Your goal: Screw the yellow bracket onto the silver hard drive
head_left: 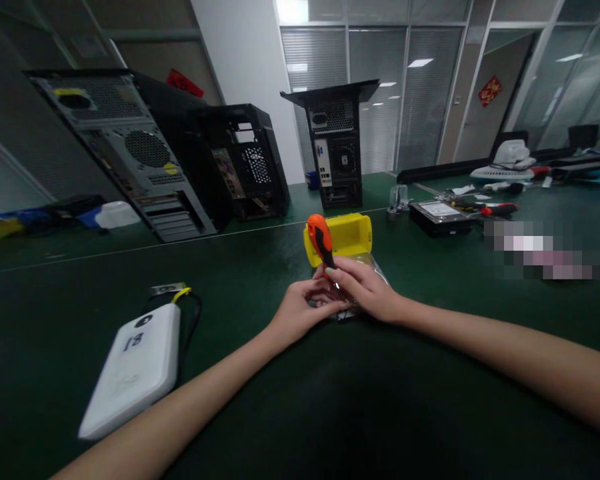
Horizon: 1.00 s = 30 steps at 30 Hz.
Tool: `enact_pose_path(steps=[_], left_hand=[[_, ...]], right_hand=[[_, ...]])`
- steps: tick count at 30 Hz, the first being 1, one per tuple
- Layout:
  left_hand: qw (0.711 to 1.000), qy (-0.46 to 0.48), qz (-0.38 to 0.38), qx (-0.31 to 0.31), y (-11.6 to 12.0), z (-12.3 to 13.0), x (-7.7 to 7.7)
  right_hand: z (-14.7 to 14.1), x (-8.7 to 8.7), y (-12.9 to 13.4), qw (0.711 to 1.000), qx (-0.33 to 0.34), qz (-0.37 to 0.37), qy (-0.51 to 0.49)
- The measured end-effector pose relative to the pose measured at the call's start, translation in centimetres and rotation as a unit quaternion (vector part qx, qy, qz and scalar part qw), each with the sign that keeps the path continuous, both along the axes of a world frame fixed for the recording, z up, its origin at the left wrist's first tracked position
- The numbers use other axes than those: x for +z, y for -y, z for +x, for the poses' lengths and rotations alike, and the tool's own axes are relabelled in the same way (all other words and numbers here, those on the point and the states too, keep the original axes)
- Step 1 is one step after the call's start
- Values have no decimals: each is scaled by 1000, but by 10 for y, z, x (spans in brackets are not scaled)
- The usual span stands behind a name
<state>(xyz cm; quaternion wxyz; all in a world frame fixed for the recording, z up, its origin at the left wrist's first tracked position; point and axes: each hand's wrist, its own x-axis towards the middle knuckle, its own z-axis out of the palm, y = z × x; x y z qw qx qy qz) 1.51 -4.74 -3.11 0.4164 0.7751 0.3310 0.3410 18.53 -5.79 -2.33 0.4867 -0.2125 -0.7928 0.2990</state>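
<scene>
An orange-and-black screwdriver point(321, 240) stands nearly upright, its handle tilted slightly left. My right hand point(367, 290) is closed around its lower part, with the thumb along the shaft. Just beside it, my left hand point(305, 303) has its fingers curled at the screwdriver's lower end, against a flat silvery part point(379, 267). Both hands cover most of that part, so its kind and the screwdriver tip are hidden. An open yellow plastic box point(353, 235) sits right behind the hands.
A white device point(135, 367) with a cable lies at left. Black computer cases point(155, 153) stand behind, another case point(335, 153) at the back centre. To the right are a hard drive point(440, 217), red-handled pliers point(500, 209) and a blurred-out pinkish item point(535, 250) on the green table point(250, 267).
</scene>
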Motion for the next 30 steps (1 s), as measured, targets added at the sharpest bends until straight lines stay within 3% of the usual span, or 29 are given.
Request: enact_pose_path(steps=[11,20,30], left_hand=[[998,-36,50,8,0,-2,-1],[988,-59,133,43,3,-4,0],[997,-37,72,10,7,-3,3]], right_hand=[[-1,-8,-3,991,22,-117,-59],[-4,-6,4,995,-22,-84,-37],[-1,0,7,998,-6,-39,-39]])
